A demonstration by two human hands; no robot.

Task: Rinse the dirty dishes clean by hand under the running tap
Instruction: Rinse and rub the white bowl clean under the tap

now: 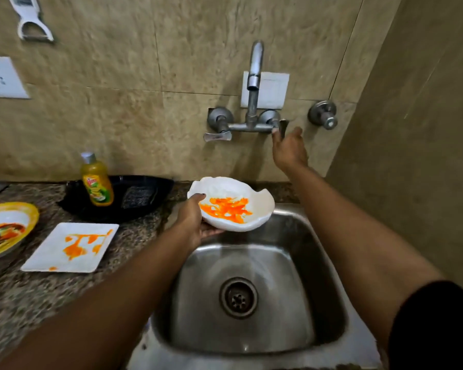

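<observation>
Left hand [191, 222] grips a white wavy-rimmed bowl [231, 204] smeared orange; right hand [289, 148] pinches the metal tap lever [283, 128]; nothing rinsed yet.

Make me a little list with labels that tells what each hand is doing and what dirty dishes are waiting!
left hand: left hand grips the white bowl smeared with orange sauce, over the sink
right hand: right hand reaches the right tap handle
water: none seen from the spout
waiting dishes: square white plate, yellow-rimmed bowl, both stained
also on counter: dish soap bottle, black pan
</observation>
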